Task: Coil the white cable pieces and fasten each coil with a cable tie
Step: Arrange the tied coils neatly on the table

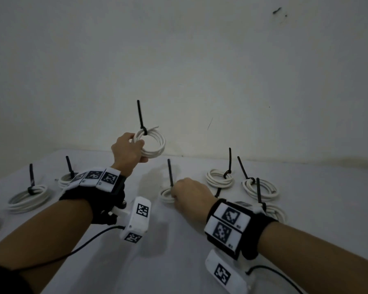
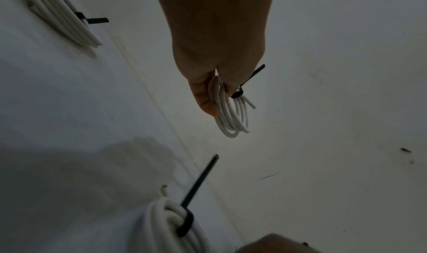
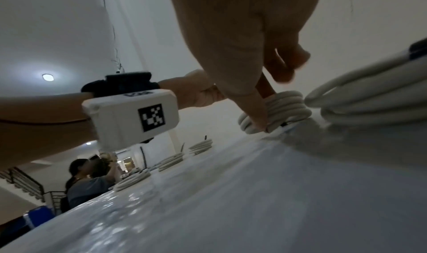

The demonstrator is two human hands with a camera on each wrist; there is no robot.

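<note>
My left hand (image 1: 129,151) is raised above the table and grips a white cable coil (image 1: 154,145) bound by a black cable tie (image 1: 141,117) whose tail points up. In the left wrist view that coil (image 2: 232,114) hangs from my fingers (image 2: 205,100). My right hand (image 1: 189,193) is low on the white table (image 1: 179,262) and pinches a second tied coil (image 1: 165,196) lying there, thumb and forefinger on it, with its tie tail (image 1: 170,172) upright. The right wrist view shows my thumb (image 3: 256,111) pressed against this coil (image 3: 286,109).
Several more tied coils lie on the table: two at the left (image 1: 28,198) (image 1: 65,179), three at the right (image 1: 220,179) (image 1: 260,188) (image 1: 274,213). A white wall (image 1: 200,60) rises behind the table. People stand far off in the right wrist view (image 3: 87,180).
</note>
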